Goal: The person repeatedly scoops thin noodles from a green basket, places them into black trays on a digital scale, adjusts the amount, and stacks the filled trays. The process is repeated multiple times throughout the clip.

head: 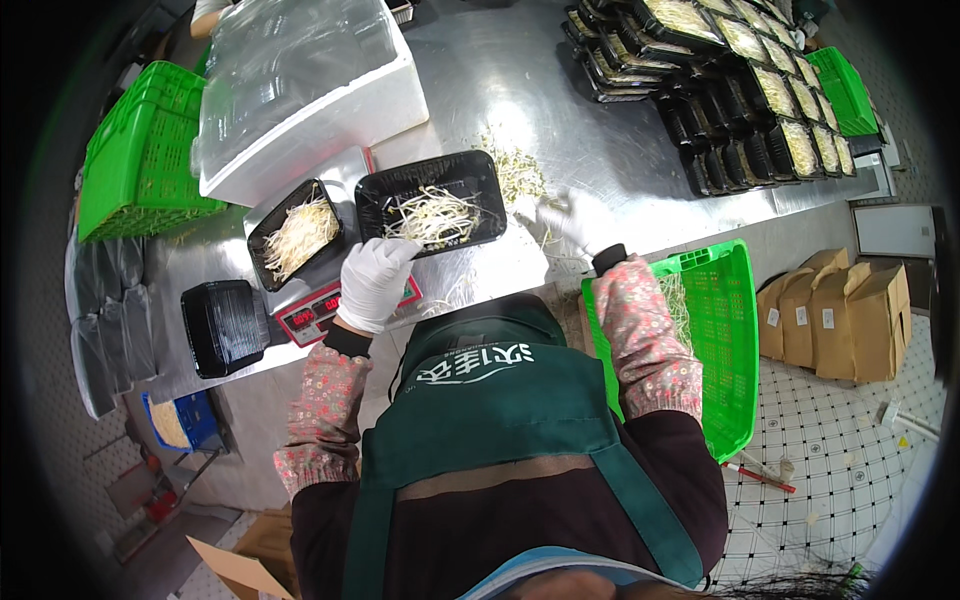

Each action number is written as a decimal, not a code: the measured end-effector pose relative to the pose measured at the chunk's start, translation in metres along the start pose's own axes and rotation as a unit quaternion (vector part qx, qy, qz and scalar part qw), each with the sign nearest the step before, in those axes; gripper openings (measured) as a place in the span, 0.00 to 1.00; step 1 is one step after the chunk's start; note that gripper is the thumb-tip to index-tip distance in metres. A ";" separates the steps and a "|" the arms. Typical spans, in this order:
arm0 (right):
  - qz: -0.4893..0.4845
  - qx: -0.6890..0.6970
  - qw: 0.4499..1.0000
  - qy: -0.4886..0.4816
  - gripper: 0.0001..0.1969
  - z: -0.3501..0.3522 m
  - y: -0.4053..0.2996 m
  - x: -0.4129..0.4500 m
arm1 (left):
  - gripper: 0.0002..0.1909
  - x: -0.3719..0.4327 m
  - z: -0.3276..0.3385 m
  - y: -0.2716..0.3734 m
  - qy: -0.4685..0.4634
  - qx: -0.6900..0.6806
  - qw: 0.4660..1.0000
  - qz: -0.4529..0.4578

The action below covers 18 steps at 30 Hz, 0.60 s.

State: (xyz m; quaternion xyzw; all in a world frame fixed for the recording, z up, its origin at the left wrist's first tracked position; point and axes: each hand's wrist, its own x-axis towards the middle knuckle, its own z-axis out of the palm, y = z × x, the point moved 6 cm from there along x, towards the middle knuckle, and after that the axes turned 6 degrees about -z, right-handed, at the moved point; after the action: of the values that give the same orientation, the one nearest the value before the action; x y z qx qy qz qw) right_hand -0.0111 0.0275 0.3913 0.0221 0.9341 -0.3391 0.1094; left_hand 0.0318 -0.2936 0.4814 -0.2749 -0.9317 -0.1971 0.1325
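Observation:
My gloved left hand [373, 285] is at the near rim of a black plastic tray [487, 180], its fingers closed on the edge. Bean sprouts [435, 217] lie loosely in that tray. To its left, a second black tray [330, 202] holds a fuller heap of bean sprouts [300, 236] and sits tilted on a red digital scale [289, 328] with lit red digits. My gloved right hand [581, 220] is blurred above the table's front edge, fingers apart, beside loose sprouts [517, 172]. No object shows clearly between its fingers.
A green crate [724, 352] with sprouts stands below my right arm. Stacked empty trays [221, 326] sit at the left. A foam box [322, 135] and another green crate [142, 150] stand behind. Filled trays [795, 146] are piled far right, near paper bags [832, 322] on the floor.

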 end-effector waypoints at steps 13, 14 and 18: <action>0.006 0.403 0.911 0.086 0.07 0.028 0.052 0.003 | 0.08 0.001 0.066 -0.007 -0.050 0.039 0.998 0.030; -0.028 0.417 0.903 0.105 0.07 0.010 0.023 0.001 | 0.08 -0.001 0.068 -0.009 -0.046 0.041 0.997 0.040; -0.214 0.386 0.865 0.239 0.07 -0.034 -0.083 -0.016 | 0.09 -0.004 0.072 -0.010 -0.034 0.005 0.998 0.049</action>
State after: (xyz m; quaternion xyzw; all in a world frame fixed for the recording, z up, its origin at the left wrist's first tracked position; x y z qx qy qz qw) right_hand -0.0117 -0.0144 0.4719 -0.0571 0.7077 -0.6722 -0.2099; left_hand 0.0192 -0.2715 0.4133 -0.3261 -0.9221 -0.1760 0.1113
